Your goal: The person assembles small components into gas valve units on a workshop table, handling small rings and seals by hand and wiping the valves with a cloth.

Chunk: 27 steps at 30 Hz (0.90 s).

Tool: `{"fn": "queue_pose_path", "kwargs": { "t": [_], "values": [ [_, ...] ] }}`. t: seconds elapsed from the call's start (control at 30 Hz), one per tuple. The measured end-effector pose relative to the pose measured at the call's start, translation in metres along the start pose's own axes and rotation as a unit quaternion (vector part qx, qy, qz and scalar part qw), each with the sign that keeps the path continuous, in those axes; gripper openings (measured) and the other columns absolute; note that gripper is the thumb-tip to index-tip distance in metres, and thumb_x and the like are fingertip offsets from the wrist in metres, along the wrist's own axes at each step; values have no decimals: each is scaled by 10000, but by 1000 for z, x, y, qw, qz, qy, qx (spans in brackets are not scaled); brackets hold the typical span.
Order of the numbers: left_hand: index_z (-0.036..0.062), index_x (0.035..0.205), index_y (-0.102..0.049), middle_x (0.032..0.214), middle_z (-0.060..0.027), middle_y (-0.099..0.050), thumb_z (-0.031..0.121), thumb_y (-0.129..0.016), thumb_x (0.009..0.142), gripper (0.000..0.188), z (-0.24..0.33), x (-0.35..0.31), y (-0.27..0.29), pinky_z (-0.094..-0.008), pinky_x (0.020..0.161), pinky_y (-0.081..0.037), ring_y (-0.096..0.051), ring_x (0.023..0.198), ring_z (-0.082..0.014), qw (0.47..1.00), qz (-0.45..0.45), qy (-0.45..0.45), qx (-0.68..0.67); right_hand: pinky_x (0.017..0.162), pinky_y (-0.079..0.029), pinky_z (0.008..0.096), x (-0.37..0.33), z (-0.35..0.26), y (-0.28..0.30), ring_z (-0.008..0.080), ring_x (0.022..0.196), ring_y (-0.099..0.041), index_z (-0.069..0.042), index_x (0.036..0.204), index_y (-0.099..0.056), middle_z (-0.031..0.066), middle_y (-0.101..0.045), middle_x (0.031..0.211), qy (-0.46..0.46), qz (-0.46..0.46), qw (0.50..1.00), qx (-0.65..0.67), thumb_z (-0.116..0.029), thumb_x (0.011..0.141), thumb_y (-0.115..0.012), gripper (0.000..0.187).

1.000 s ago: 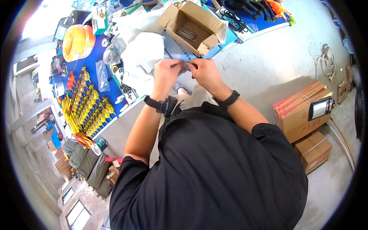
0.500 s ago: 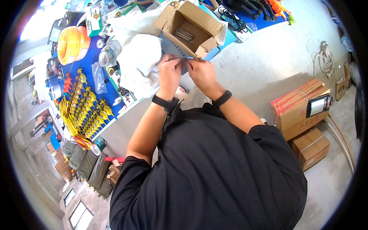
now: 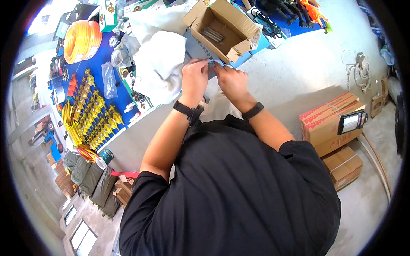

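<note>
Both hands, left (image 3: pixel 194 79) and right (image 3: pixel 230 81), pinch a small grey part (image 3: pixel 211 65) between fingertips at the desk (image 3: pixel 128 91) edge, just below the open box (image 3: pixel 222 27), seemingly to steady it

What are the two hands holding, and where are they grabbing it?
Both the left hand and right hand pinch a small dark piece between their fingertips; which part they grip is too small to tell.

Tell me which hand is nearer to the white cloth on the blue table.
Left. The left hand is just beside the white cloth, near its right edge. The right hand is farther away, on the other side of the left hand.
</note>
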<state>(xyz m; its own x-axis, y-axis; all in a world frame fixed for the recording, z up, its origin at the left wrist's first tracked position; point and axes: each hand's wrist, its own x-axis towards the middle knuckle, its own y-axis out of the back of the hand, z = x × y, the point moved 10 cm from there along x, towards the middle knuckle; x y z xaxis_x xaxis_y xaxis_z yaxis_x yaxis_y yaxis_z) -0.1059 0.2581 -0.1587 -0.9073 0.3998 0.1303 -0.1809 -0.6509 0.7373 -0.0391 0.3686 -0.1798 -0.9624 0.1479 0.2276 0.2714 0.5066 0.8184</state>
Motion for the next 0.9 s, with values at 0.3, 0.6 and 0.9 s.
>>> {"fn": "queue_pose_path", "kwargs": {
  "t": [0.3,0.6,0.9],
  "values": [
    [-25,1101,-740,1055,-205,-738,-27,-666,871,241,36,-12,23,-417,790,-567,-708,881,-388,997,10,-39,-63,521,-554,395,-8,5,-2,271,608,-704,-95,1008,-690,64,-706,734,-3,25,999,38,-272,992,-653,181],
    [6,1025,-704,990,-118,-696,-90,-664,762,283,3,-67,111,-422,858,-535,-661,939,-326,989,57,-135,-30,563,-535,367,-18,-50,23,267,627,-672,-71,1056,-728,73,-686,767,77,2,983,169,-100,927,-707,134],
    [87,1035,-712,1007,-51,-685,21,-718,811,234,-125,-141,202,-406,885,-443,-627,992,-270,967,183,28,174,583,-528,361,15,-201,-26,277,666,-678,-81,1098,-726,67,-701,871,171,-96,955,223,-27,876,-716,229]
  ]
}}
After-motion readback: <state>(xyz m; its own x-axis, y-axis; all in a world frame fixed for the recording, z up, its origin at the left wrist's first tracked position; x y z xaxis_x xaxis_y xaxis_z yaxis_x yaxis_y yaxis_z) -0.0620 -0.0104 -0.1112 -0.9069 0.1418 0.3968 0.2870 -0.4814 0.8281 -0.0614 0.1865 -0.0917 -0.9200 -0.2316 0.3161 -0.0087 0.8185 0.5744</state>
